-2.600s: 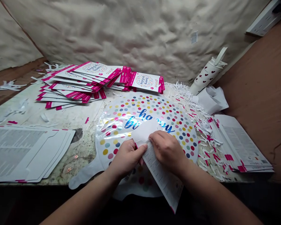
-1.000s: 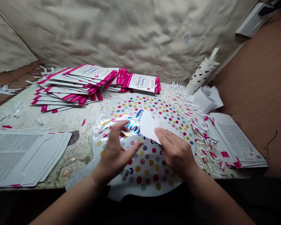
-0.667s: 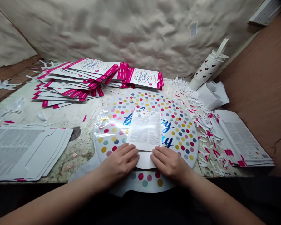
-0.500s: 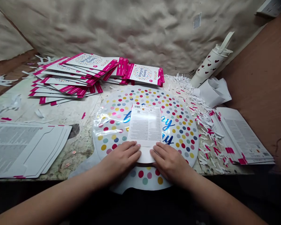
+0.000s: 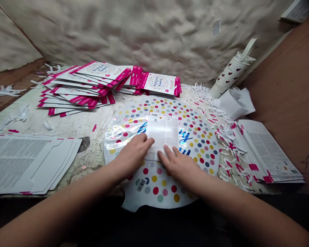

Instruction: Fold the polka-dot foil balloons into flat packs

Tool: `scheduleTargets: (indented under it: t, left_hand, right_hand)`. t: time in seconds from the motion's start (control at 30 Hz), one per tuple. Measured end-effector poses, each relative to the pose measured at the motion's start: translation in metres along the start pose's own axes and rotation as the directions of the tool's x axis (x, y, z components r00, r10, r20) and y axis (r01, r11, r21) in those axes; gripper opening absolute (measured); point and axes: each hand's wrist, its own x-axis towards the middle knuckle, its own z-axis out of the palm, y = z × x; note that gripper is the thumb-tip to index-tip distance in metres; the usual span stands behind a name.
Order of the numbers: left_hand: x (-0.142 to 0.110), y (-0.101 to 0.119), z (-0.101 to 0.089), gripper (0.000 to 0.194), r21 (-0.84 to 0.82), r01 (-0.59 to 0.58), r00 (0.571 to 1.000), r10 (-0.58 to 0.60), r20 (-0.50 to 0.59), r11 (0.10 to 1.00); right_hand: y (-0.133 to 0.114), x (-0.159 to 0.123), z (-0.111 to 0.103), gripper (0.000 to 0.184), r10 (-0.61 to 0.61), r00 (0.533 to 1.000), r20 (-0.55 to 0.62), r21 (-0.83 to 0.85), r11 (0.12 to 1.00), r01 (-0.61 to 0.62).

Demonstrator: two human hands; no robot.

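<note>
- My hands have slid up the balloon: my left hand (image 5: 134, 152) and my right hand (image 5: 179, 166) now sit on the lower edge of the printed white sheet (image 5: 163, 132), and the white flap that showed below it is out of sight, whether tucked or covered I cannot tell.
- That shift uncovers the barcode (image 5: 141, 185) on the foil balloon (image 5: 195, 144), just below my left hand.
- My left fingers (image 5: 144, 139) lie flat and relaxed on the sheet's lower left corner, pinching nothing.
- My right fingers (image 5: 167, 152) are spread, their tips resting on the sheet's lower edge, also without a grip.
- The sheet lies flat on the middle of the balloon, square to me, over the blue lettering.
- Beyond the balloon is a heap of pink-edged cards (image 5: 92, 84).
- Left of the balloon lies a stack of printed white blanks (image 5: 28, 164); right of it is another (image 5: 269, 151).
- Shredded paper strips (image 5: 216, 125) edge the balloon's far right, and past them stand a heart-patterned bottle (image 5: 228, 77) and crumpled paper (image 5: 237, 103).
</note>
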Motion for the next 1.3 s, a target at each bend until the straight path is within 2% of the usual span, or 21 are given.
scheduleTargets:
  t: [0.07, 0.13, 0.17, 0.23, 0.3, 0.33, 0.43, 0.5, 0.57, 0.6, 0.63, 0.67, 0.77, 0.87, 0.93, 1.0, 1.07, 1.13, 1.2, 1.23, 1.3]
  left_hand:
    - [-0.012, 0.007, -0.006, 0.017, -0.072, 0.047, 0.997, -0.051, -0.061, 0.996]
    - [-0.024, 0.014, -0.008, 0.022, -0.351, 0.203, 0.975, -0.157, 0.154, 0.914]
    - [-0.028, 0.017, -0.006, 0.028, -0.530, 0.322, 0.936, -0.180, 0.302, 0.784]
    - [-0.032, 0.020, 0.003, 0.032, -0.803, 0.484, 0.875, -0.185, 0.448, 0.348]
    - [-0.030, 0.021, 0.014, 0.030, -0.911, 0.410, 0.870, -0.281, 0.404, -0.040]
    - [-0.028, 0.022, 0.019, 0.028, -0.930, 0.343, 0.860, -0.353, 0.368, -0.133]
    - [-0.020, 0.027, 0.028, 0.018, -0.938, 0.262, 0.815, -0.467, 0.342, -0.229]
    - [-0.018, 0.031, 0.029, 0.010, -0.902, 0.225, 0.788, -0.476, 0.391, -0.369]
    - [-0.018, 0.032, 0.029, 0.003, -0.836, 0.186, 0.790, -0.427, 0.440, -0.516]
    - [-0.020, 0.031, 0.029, 0.005, -0.829, 0.176, 0.804, -0.408, 0.432, -0.531]
    - [-0.021, 0.030, 0.029, 0.010, -0.858, 0.174, 0.820, -0.411, 0.398, -0.484]
    - [-0.023, 0.027, 0.029, 0.016, -0.911, 0.182, 0.834, -0.433, 0.342, -0.369]
    - [-0.030, 0.020, 0.028, 0.032, -0.962, 0.243, 0.856, -0.495, 0.150, 0.128]
    - [-0.032, 0.020, 0.027, 0.039, -0.877, 0.256, 0.889, -0.454, 0.049, 0.407]
    - [-0.032, 0.022, 0.026, 0.040, -0.863, 0.233, 0.903, -0.429, 0.020, 0.448]
    - [-0.031, 0.021, 0.022, 0.039, -0.885, 0.235, 0.895, -0.444, 0.036, 0.403]
    - [-0.029, 0.017, 0.017, 0.038, -0.897, 0.258, 0.876, -0.479, 0.060, 0.360]
    - [-0.028, 0.014, 0.012, 0.034, -0.885, 0.265, 0.870, -0.490, 0.049, 0.382]
    - [-0.026, 0.015, 0.008, 0.031, -0.865, 0.256, 0.884, -0.467, 0.028, 0.432]
    - [-0.025, 0.019, 0.007, 0.030, -0.848, 0.244, 0.896, -0.444, 0.012, 0.470]
    - [-0.023, 0.030, 0.007, 0.029, -0.767, 0.187, 0.928, -0.366, -0.068, 0.614]
  right_hand:
    - [-0.001, 0.002, -0.002, 0.052, 0.035, 0.999, -0.030, -0.089, 0.995, -0.037]
    - [0.001, 0.001, -0.007, 0.043, 0.018, 0.987, -0.157, -0.125, 0.991, -0.038]
    - [0.001, -0.001, -0.011, 0.038, -0.002, 0.969, -0.247, -0.132, 0.991, -0.032]
    - [-0.001, -0.005, -0.017, 0.033, -0.050, 0.897, -0.439, -0.140, 0.990, -0.013]
    - [-0.007, -0.008, -0.018, 0.029, -0.091, 0.808, -0.582, -0.140, 0.990, 0.011]
    - [-0.012, -0.009, -0.017, 0.027, -0.100, 0.776, -0.622, -0.135, 0.991, 0.020]
    - [-0.025, -0.008, -0.009, 0.025, -0.068, 0.738, -0.672, -0.097, 0.995, 0.003]
    - [-0.029, -0.009, -0.004, 0.025, -0.041, 0.727, -0.686, -0.077, 0.997, -0.017]
    - [-0.028, -0.011, -0.003, 0.025, -0.026, 0.727, -0.686, -0.061, 0.998, -0.022]
    - [-0.026, -0.013, -0.004, 0.025, -0.014, 0.738, -0.674, -0.032, 0.999, -0.011]
    - [-0.024, -0.015, -0.007, 0.025, 0.007, 0.759, -0.650, 0.027, 1.000, 0.014]
    - [-0.021, -0.016, -0.010, 0.023, 0.045, 0.790, -0.611, 0.125, 0.991, 0.040]
    - [-0.017, -0.010, -0.021, 0.025, 0.221, 0.883, -0.414, 0.510, 0.860, 0.024]
    - [-0.021, 0.007, -0.027, 0.013, 0.327, 0.887, -0.325, 0.679, 0.733, -0.021]
    - [-0.019, 0.013, -0.027, 0.015, 0.343, 0.878, -0.334, 0.741, 0.671, 0.020]
    - [-0.005, 0.008, -0.027, 0.017, 0.381, 0.881, -0.281, 0.812, 0.583, 0.007]
    - [0.020, -0.010, -0.027, 0.023, 0.455, 0.876, -0.161, 0.798, 0.582, -0.156]
    - [0.044, -0.032, -0.027, 0.031, 0.581, 0.811, -0.075, 0.623, 0.662, -0.416]
    - [0.056, -0.049, -0.028, 0.029, 0.652, 0.750, -0.115, 0.497, 0.691, -0.525]
    - [0.055, -0.053, -0.030, 0.025, 0.628, 0.761, -0.162, 0.507, 0.715, -0.482]
    - [0.043, -0.052, -0.035, 0.026, 0.478, 0.823, -0.308, 0.575, 0.782, -0.239]
